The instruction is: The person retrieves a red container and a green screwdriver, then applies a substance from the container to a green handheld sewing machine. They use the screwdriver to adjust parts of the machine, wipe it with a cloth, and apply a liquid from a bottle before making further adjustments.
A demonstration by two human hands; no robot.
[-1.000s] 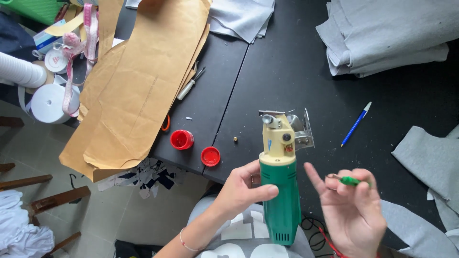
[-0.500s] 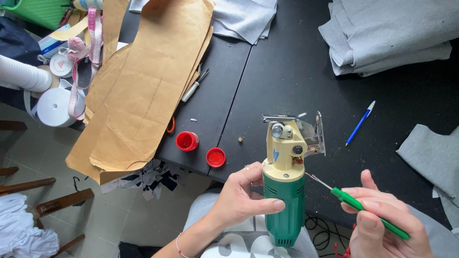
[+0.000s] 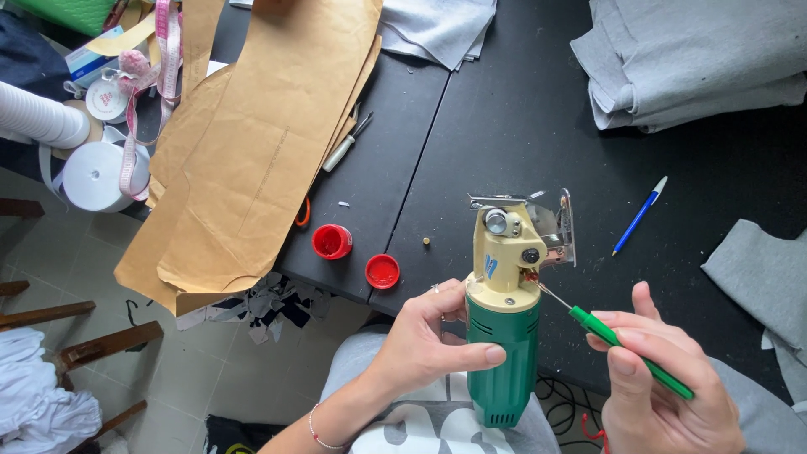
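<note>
The fingers (image 3: 437, 340) of the left hand (image 3: 424, 345) are wrapped snugly around the green body of the handheld electric fabric cutter (image 3: 507, 303), thumb laid across its front, holding it upright over the near edge of the black worktop (image 3: 504, 109) and above the person's lap. The right hand (image 3: 664, 378) has its fingers pinched shut on the green handle of a small screwdriver (image 3: 626, 349), whose thin shaft slants up and left so that the tip touches the cream head of the cutter near a small red fitting, just below the metal blade guard. To do this well, I judge the left grip should keep the cutter from rolling while the right hand lines the shaft up with the fitting and presses lightly, so the tip does not slip toward the blade. Two red caps (image 3: 332, 241) lie near the worktop's edge to the left, beside brown paper patterns (image 3: 261, 143); a blue pen (image 3: 639, 216) lies to the right, and folded grey fabric (image 3: 698, 59) sits at the far corner. Compared with half a second ago, the screwdriver is held in much the same way and the tip has stayed at the cutter's head; a second ago it was folded in the right hand, away from the tool.
</note>
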